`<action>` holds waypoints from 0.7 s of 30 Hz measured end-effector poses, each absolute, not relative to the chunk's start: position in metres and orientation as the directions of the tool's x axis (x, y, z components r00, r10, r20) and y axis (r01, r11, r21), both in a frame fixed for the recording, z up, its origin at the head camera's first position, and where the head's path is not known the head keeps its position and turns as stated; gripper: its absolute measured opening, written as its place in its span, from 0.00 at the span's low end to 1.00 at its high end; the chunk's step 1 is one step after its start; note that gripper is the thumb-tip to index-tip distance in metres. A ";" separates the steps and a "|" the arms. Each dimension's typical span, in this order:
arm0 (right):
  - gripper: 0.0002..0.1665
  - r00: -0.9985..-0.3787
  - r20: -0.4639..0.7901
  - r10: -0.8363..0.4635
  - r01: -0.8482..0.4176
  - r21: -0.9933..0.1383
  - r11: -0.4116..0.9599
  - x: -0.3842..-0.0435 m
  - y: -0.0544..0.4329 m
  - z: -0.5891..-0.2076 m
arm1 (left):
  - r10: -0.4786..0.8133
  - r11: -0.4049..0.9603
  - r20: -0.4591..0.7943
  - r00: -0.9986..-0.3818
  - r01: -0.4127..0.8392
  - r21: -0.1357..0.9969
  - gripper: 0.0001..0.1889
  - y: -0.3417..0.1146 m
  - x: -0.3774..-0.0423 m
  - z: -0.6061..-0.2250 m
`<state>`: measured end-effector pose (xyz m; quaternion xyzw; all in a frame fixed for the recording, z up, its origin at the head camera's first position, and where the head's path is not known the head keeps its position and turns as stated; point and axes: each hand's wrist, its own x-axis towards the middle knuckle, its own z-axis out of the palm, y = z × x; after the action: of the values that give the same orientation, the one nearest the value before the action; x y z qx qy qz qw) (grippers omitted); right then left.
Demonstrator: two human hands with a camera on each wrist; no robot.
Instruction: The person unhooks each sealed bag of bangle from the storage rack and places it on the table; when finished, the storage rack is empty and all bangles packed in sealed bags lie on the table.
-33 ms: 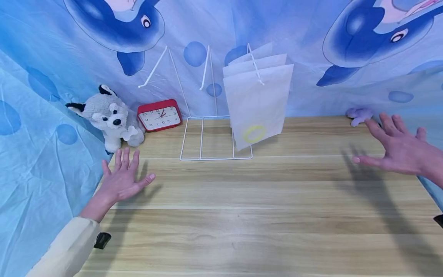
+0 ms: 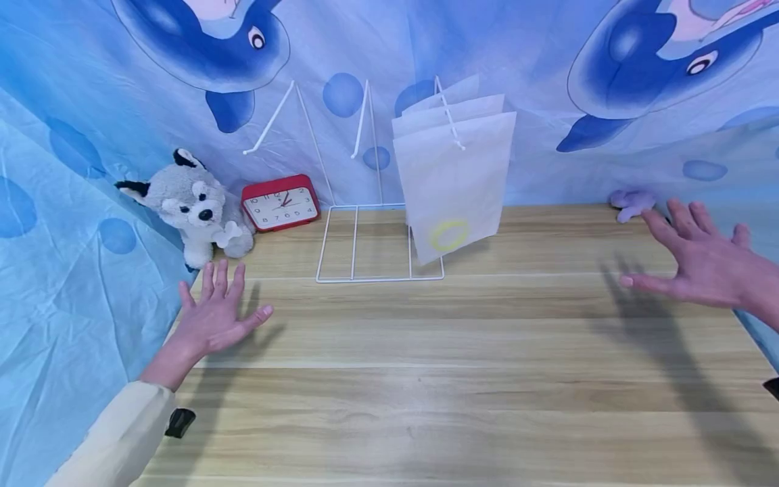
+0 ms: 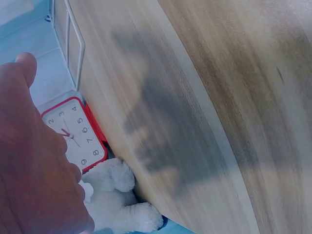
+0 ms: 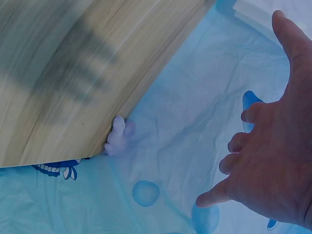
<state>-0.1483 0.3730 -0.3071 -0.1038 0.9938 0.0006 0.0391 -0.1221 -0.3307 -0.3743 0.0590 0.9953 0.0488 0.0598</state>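
Note:
In the head view my left hand point(image 2: 213, 318) hovers over the table's left side, fingers spread and nothing held. Nearest to it are a grey-and-white plush husky point(image 2: 197, 203) and a red alarm clock point(image 2: 282, 203). My right hand point(image 2: 700, 260) is held above the right side, its fingers spread too and holding nothing. Just beyond its fingertips a small purple plush point(image 2: 633, 203) lies at the back corner. Between the hands stands a white wire rack point(image 2: 353, 243). Several white paper sheets or flat bags point(image 2: 456, 176) hang at its right arm, the front one with a yellow ring.
The wood-grain table point(image 2: 420, 379) bears hand shadows on both sides. Blue cloth point(image 2: 517, 40) printed with dolphins and bubbles rises behind it and at its sides. The rack's other two upright arms point(image 2: 362, 122) carry nothing.
The hanging white paper has shifted very slightly to the right. Both hands, the plush toys, clock and rack look the same.

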 end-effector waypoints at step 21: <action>0.32 -0.868 -0.074 -0.492 -0.417 -0.431 0.800 -0.166 0.321 -0.320 | 0.309 0.868 -0.133 -0.942 0.222 0.445 0.51 -0.286 -0.210 -0.416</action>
<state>-0.1655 0.3209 -0.3199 -0.2405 0.9443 -0.2051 0.0915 -0.2099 -0.2857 -0.4160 0.1380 0.9612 0.2170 0.1003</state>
